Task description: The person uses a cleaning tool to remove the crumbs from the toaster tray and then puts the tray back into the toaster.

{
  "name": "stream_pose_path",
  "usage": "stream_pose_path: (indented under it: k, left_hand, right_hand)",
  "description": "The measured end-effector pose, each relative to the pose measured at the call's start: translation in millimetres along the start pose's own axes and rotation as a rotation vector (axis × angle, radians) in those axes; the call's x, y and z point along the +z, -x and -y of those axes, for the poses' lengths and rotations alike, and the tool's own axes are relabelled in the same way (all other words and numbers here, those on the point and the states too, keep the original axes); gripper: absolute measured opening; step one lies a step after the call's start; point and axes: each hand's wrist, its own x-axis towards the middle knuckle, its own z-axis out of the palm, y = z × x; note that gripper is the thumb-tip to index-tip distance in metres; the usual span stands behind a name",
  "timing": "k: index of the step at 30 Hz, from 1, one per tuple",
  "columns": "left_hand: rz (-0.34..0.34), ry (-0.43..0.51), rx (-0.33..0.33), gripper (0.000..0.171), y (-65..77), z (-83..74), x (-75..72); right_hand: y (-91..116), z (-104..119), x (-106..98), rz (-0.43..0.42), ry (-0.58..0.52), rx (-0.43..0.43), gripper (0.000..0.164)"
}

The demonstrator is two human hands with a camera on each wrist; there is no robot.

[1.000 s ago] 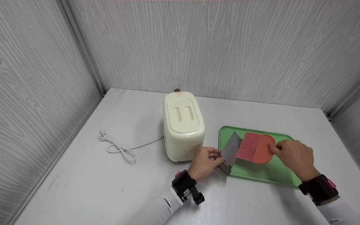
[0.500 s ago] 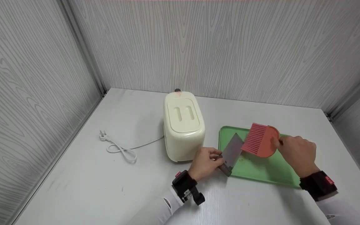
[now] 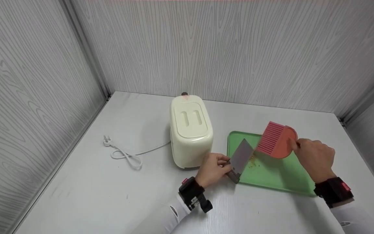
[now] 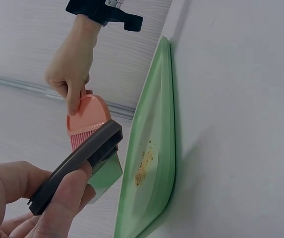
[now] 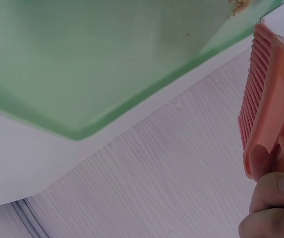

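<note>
My left hand [image 3: 213,169] pinches the dark end of a crumb tray [image 3: 241,156], a thin grey metal sheet, and tilts it over the left part of a green tray [image 3: 284,178]. In my right hand [image 3: 315,159] is a brush [image 3: 276,139] with an orange-red body and pinkish-red bristles. One corner of the bristles comes right up to the sheet's far right edge. Brown crumbs [image 4: 142,168] lie in a small heap on the green tray below the sheet. In the left wrist view, the dark end piece [image 4: 77,166] sits between thumb and fingers and overlaps the bristles.
Left of the green tray stands a cream toaster [image 3: 192,143] with its lid [image 3: 191,120] on top. Its white cord [image 3: 151,149] runs left to a loose loop and a plug [image 3: 107,141]. Wood-grain panels [image 3: 206,48] enclose the table at the back and sides.
The brush in my right hand has moved right and away, from over the sheet to its edge. Crumbs now show on the green tray. My left hand stays nearly still.
</note>
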Motion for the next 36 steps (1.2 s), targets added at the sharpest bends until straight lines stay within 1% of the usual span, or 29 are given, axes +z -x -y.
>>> stream_pose_path:
  k: [2, 4, 8, 10, 15, 17, 23, 28, 31, 36]
  left_hand:
    - [0.0, -0.003, 0.001, 0.024, 0.0, 0.1, -0.1]
    - [-0.001, -0.005, 0.0, 0.024, -0.3, 0.4, 0.0]
    - [0.002, -0.009, 0.003, 0.024, -0.3, 0.7, 0.0]
    - [-0.003, -0.004, 0.006, 0.024, -0.1, 0.9, 0.3]
    - [-0.012, -0.011, 0.019, 0.023, 0.4, 0.9, 1.1]
    - [-0.009, -0.02, 0.023, 0.023, 0.8, 0.1, 1.2]
    - [-0.012, -0.03, 0.023, 0.024, 1.4, -1.5, 1.8]
    - [-0.014, -0.036, 0.018, 0.023, 1.8, -2.5, 1.8]
    - [-0.014, -0.033, 0.018, 0.023, 1.7, -2.4, 1.7]
    - [-0.011, -0.049, 0.013, 0.022, 1.2, -0.8, 1.9]
  right_hand:
    - [-1, -1, -2, -0.016, -0.007, 0.007, 0.059]
    - [-1, -2, -3, -0.05, -0.006, -0.01, 0.06]
    - [-3, 3, -4, -0.137, 0.016, -0.089, 0.061]
    - [-3, 7, -3, -0.157, 0.025, -0.116, 0.061]
    - [-4, 21, -3, -0.134, 0.027, -0.162, 0.062]
    - [-4, 26, -2, -0.131, 0.03, -0.19, 0.059]
    - [-5, 37, 2, -0.181, 0.053, -0.299, 0.049]
    - [-4, 38, 4, -0.172, 0.094, -0.338, 0.046]
    - [-2, 35, 4, -0.177, 0.123, -0.362, 0.048]
    - [1, 31, 3, -0.174, 0.13, -0.385, 0.051]
